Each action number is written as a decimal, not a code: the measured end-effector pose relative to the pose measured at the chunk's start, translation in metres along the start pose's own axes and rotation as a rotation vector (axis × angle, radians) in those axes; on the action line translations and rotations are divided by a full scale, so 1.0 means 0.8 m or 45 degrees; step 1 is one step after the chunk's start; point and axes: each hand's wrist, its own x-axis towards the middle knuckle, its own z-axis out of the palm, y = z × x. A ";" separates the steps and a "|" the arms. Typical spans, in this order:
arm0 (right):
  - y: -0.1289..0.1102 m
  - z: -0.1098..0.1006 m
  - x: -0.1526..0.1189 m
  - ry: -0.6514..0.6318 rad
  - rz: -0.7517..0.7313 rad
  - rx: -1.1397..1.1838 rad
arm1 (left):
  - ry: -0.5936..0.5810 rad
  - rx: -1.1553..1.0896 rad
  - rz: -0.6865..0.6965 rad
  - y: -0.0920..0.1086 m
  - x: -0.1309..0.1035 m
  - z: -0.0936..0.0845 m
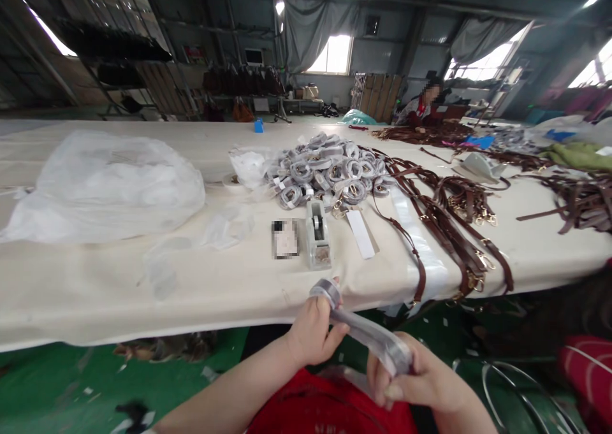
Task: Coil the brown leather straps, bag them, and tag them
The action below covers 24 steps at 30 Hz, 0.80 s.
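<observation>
A strap in a clear plastic sleeve [368, 331] stretches between my two hands, just off the table's near edge. My left hand [310, 333] is closed around its coiled end, which forms a small roll. Lower and to the right, my right hand [423, 378] grips the other end, fingers and thumb wrapped round the plastic. Beyond my left hand, a tape dispenser [319, 239] stands on the table. A heap of coiled, plastic-wrapped straps [329, 166] lies behind it. To the right are brown leather straps [442, 230] with gold-coloured clasps, some hanging over the edge.
The long table [229, 294] has a pale cover. On it are a large translucent plastic bag [115, 182] at left, a white card strip [361, 233] and a blurred-out item [285, 238]. Another person [421, 106] sits at the far right. Metal tubing [507, 380] curves below right.
</observation>
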 end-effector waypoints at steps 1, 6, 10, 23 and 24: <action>-0.001 -0.004 -0.005 0.001 0.017 -0.002 | -0.021 0.011 -0.033 0.003 0.003 -0.001; 0.018 -0.036 -0.017 0.414 -0.075 -0.002 | -0.328 0.078 -0.034 0.027 0.023 -0.012; 0.037 -0.070 -0.017 0.886 0.027 -0.537 | -0.562 -0.551 -0.316 0.046 0.028 -0.021; 0.112 0.001 0.046 0.467 0.157 -0.500 | -0.355 -2.094 -0.987 0.049 0.054 -0.041; 0.117 0.003 0.047 0.441 0.229 -0.447 | -0.296 -2.069 -0.962 0.050 0.060 -0.050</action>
